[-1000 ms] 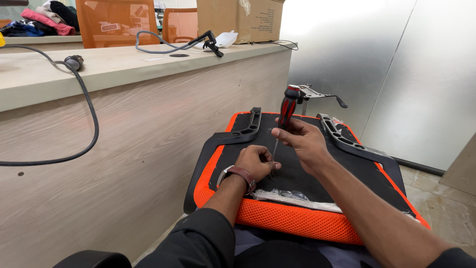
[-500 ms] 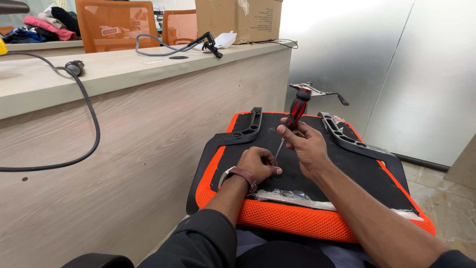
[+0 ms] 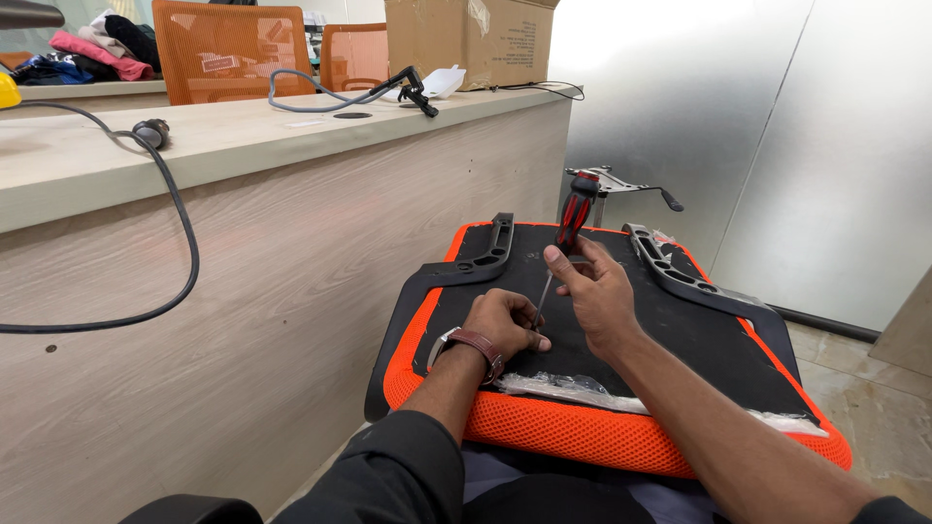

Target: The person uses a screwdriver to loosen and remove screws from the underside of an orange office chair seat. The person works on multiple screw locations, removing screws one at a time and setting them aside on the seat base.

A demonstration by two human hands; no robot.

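I see my right hand (image 3: 597, 296) with its fingers closed around the lower end of the red and black handle of a screwdriver (image 3: 571, 221), which stands nearly upright, leaning slightly away from me. Its thin metal shaft runs down to my left hand (image 3: 505, 323), and the tip is hidden behind those knuckles, so I cannot tell what it bears on. My left hand rests on the black underside of the chair seat (image 3: 670, 340), fingers curled shut around the foot of the shaft; whether they pinch a screw I cannot tell. A brown watch strap (image 3: 474, 342) sits on that wrist.

The seat lies upside down across my lap, its orange mesh edge (image 3: 582, 427) facing me. Two black armrest brackets lie on it, one along the left side (image 3: 456, 267) and one along the right side (image 3: 684, 281), well apart, with both hands between them. A clear plastic bag (image 3: 573, 388) lies on the near edge of the seat, just beside my left wrist. Beyond the seat stands a metal chair mechanism with a lever (image 3: 621, 184).

To my left runs a pale wooden counter (image 3: 243, 136) carrying a black cable (image 3: 180, 223), a grey cable (image 3: 320, 95) and a cardboard box (image 3: 466, 39)
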